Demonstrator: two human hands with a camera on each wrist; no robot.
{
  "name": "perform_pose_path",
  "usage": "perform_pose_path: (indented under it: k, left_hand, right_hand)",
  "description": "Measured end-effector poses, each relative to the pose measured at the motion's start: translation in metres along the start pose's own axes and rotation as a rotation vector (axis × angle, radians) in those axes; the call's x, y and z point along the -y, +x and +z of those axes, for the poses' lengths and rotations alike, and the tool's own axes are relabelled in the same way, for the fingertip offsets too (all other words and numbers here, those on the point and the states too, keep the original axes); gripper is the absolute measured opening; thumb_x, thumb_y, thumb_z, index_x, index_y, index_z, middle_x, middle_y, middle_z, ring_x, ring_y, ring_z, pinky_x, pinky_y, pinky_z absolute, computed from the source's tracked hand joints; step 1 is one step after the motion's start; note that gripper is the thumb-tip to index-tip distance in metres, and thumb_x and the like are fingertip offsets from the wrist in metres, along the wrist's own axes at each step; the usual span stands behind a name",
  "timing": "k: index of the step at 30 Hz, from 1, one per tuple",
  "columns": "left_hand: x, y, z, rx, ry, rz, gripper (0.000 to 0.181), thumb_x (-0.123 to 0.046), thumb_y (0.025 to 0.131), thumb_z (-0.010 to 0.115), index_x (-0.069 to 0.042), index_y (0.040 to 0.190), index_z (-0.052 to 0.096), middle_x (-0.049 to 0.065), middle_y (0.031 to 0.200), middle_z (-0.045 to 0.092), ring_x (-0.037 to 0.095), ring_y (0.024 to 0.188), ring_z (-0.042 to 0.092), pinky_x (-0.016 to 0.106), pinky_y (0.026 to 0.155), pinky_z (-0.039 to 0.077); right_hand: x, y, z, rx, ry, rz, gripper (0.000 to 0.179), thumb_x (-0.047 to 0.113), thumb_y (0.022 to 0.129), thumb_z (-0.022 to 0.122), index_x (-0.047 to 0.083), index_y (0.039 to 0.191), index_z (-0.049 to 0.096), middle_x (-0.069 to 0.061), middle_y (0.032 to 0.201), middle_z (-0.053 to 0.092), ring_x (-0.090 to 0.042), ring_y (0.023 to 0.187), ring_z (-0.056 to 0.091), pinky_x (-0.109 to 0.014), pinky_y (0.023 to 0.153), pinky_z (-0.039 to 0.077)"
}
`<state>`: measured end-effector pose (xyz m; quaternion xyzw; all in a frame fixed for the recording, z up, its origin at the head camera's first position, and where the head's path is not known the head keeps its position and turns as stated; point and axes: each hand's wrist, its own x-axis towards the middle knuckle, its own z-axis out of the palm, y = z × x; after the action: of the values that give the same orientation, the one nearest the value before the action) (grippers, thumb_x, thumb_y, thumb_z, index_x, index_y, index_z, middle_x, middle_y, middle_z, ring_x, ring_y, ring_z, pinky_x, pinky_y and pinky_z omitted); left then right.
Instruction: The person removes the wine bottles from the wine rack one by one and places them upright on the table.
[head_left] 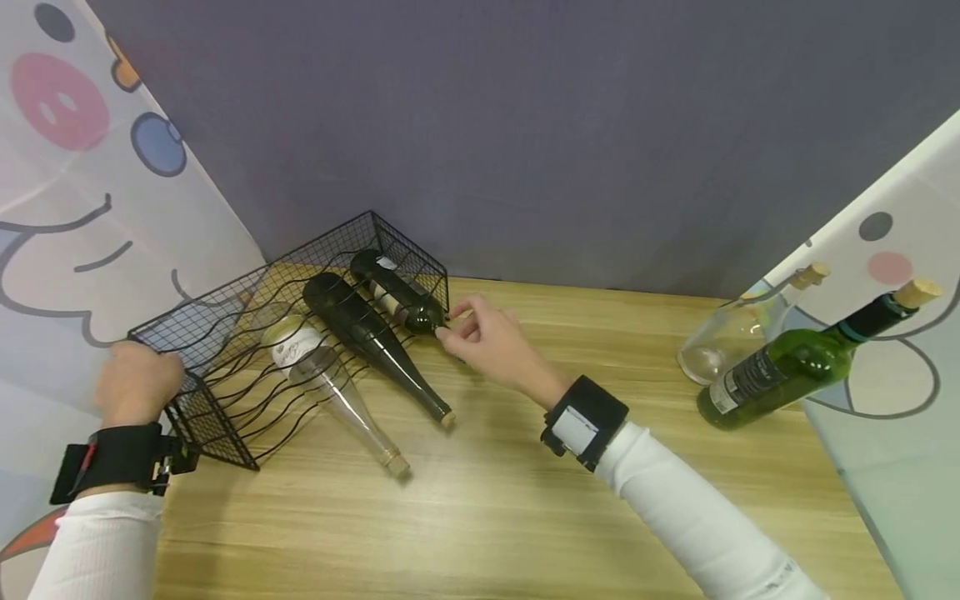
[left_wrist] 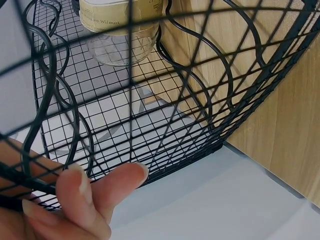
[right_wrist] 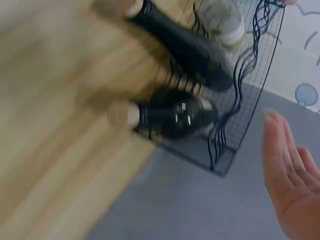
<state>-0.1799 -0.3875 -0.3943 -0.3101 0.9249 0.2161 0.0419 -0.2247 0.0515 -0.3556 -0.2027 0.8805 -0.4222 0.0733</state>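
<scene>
While the left hand [head_left: 138,383] grips the upper corner of the black wire rack [head_left: 210,425], its fingers curled over the edge wire, the right hand [head_left: 495,342] is at the rack's far end, loosely opened and released. In the head view its thumb and fingertips are bent toward the neck of the short dark bottle [head_left: 397,296], with a gap between them; the right wrist view shows the fingers fairly straight and clear of the glass. Whether a fingertip brushes the neck, I cannot tell.

The left forearm comes up from the lower left corner, the fist set down over the rack's near end. The right forearm stretches in from the lower right, its palm side turned toward the rack. Each wrist has a black band over a white sleeve.

The short dark bottle lies in the far slot of the rack. Beside it lies a longer dark bottle [head_left: 367,329], and next to that a clear bottle [head_left: 330,379] with a pale label, both with corked necks reaching out over the tabletop [head_left: 562,517]. Well apart, on the right, stand a green bottle [head_left: 780,371] and a colourless bottle [head_left: 731,337], just beside each other, both corked.
</scene>
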Motion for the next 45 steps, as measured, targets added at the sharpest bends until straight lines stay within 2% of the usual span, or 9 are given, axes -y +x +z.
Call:
perform_pose_path:
  k: [9, 19, 27, 32, 34, 37, 39, 43, 45]
  left_hand:
    - [0.002, 0.001, -0.001, 0.014, -0.012, 0.002, 0.057, -0.019, 0.092, 0.035, 0.029, 0.124, 0.036, 0.042, 0.103, 0.048, 0.050, 0.084, 0.054, 0.051, 0.059, 0.044]
    - [0.002, 0.000, -0.002, 0.002, 0.005, 0.026, 0.048, -0.018, 0.091, 0.036, 0.025, 0.109, 0.044, 0.038, 0.091, 0.051, 0.045, 0.074, 0.056, 0.044, 0.051, 0.043]
    - [-0.001, 0.000, -0.002, 0.011, 0.002, 0.013, 0.056, -0.020, 0.093, 0.034, 0.029, 0.121, 0.036, 0.039, 0.096, 0.048, 0.045, 0.077, 0.054, 0.047, 0.056, 0.044]
    - [-0.001, 0.000, -0.002, 0.010, -0.007, 0.013, 0.058, -0.021, 0.094, 0.034, 0.029, 0.124, 0.033, 0.038, 0.095, 0.048, 0.044, 0.075, 0.053, 0.046, 0.055, 0.043]
    - [-0.001, 0.000, -0.002, 0.005, -0.013, 0.020, 0.054, -0.020, 0.093, 0.034, 0.027, 0.118, 0.037, 0.036, 0.092, 0.048, 0.043, 0.072, 0.053, 0.045, 0.054, 0.043]
    - [-0.002, -0.001, -0.001, 0.000, -0.016, 0.025, 0.043, -0.020, 0.093, 0.035, 0.021, 0.105, 0.043, 0.032, 0.085, 0.050, 0.039, 0.068, 0.053, 0.043, 0.051, 0.042]
    - [-0.002, -0.001, -0.002, -0.004, -0.016, 0.030, 0.038, -0.020, 0.093, 0.035, 0.017, 0.098, 0.045, 0.029, 0.081, 0.050, 0.038, 0.066, 0.052, 0.041, 0.050, 0.042]
    - [-0.002, -0.002, -0.002, 0.002, -0.021, 0.026, 0.035, -0.019, 0.092, 0.035, 0.014, 0.094, 0.044, 0.026, 0.077, 0.049, 0.035, 0.064, 0.051, 0.040, 0.048, 0.041]
    - [-0.002, -0.003, -0.002, 0.004, -0.024, 0.023, 0.033, -0.019, 0.092, 0.034, 0.013, 0.092, 0.045, 0.024, 0.074, 0.049, 0.034, 0.062, 0.051, 0.039, 0.046, 0.040]
  right_hand:
    - [0.008, 0.000, 0.051, 0.162, -0.065, 0.007, 0.054, 0.044, 0.094, 0.060, 0.007, 0.133, 0.051, -0.006, 0.104, 0.071, -0.014, 0.090, 0.069, -0.028, 0.079, 0.053]
    - [0.015, -0.004, 0.096, 0.245, -0.189, 0.094, 0.061, 0.048, 0.092, 0.062, 0.001, 0.130, 0.051, -0.004, 0.085, 0.063, -0.010, 0.057, 0.055, -0.023, 0.052, 0.046]
    - [0.017, -0.004, 0.118, 0.262, -0.248, 0.105, 0.061, 0.044, 0.092, 0.063, 0.000, 0.132, 0.050, -0.012, 0.095, 0.069, -0.012, 0.067, 0.058, -0.021, 0.058, 0.046]
    - [0.015, -0.006, 0.130, 0.328, -0.248, 0.126, 0.062, 0.043, 0.094, 0.062, -0.002, 0.134, 0.051, -0.002, 0.067, 0.060, -0.008, 0.044, 0.050, -0.022, 0.044, 0.042]
    - [0.013, -0.007, 0.134, 0.353, -0.256, 0.125, 0.059, 0.043, 0.094, 0.062, -0.003, 0.131, 0.054, -0.003, 0.072, 0.064, -0.011, 0.048, 0.055, -0.023, 0.049, 0.048]
    - [0.010, -0.007, 0.139, 0.371, -0.273, 0.119, 0.058, 0.042, 0.095, 0.062, -0.003, 0.131, 0.056, -0.011, 0.112, 0.070, -0.016, 0.082, 0.069, -0.028, 0.080, 0.056]
    - [0.008, -0.007, 0.142, 0.381, -0.277, 0.105, 0.064, 0.040, 0.095, 0.062, -0.003, 0.140, 0.048, -0.010, 0.117, 0.069, -0.016, 0.092, 0.066, -0.030, 0.093, 0.053]
    - [0.003, -0.007, 0.144, 0.410, -0.245, 0.080, 0.067, 0.034, 0.095, 0.063, -0.004, 0.146, 0.041, -0.002, 0.072, 0.065, -0.011, 0.063, 0.057, -0.023, 0.084, 0.050]
    - [0.002, -0.007, 0.145, 0.420, -0.239, 0.070, 0.067, 0.034, 0.095, 0.064, -0.004, 0.145, 0.041, -0.002, 0.062, 0.060, -0.011, 0.054, 0.053, -0.022, 0.080, 0.049]
